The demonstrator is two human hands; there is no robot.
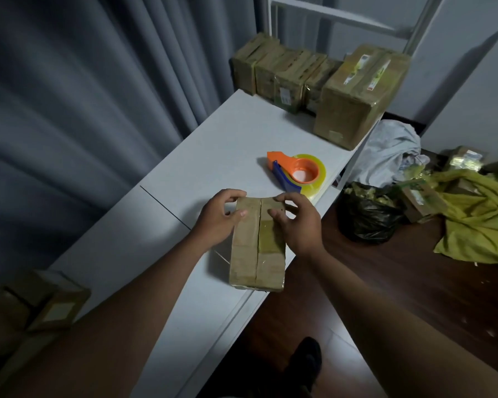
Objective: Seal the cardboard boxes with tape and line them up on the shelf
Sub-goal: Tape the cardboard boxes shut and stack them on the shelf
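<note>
A long, narrow cardboard box (256, 254) lies on the white shelf top (184, 173), with clear tape along its centre seam. My left hand (219, 216) grips its far left corner, fingers curled over the end and thumb on top. My right hand (299, 222) holds the far right corner in the same way. An orange and blue tape dispenser (296, 172) with a clear roll lies just beyond the box. Several taped boxes (282, 76) stand in a row at the far end, beside one larger box (354, 96).
Grey curtains hang along the left. More boxes (32, 308) sit at the lower left. On the dark wooden floor to the right lie a black bag (368, 214), a yellow sheet (477, 219), white cloth (391, 150) and loose parcels. A white shelf frame (328, 15) rises behind.
</note>
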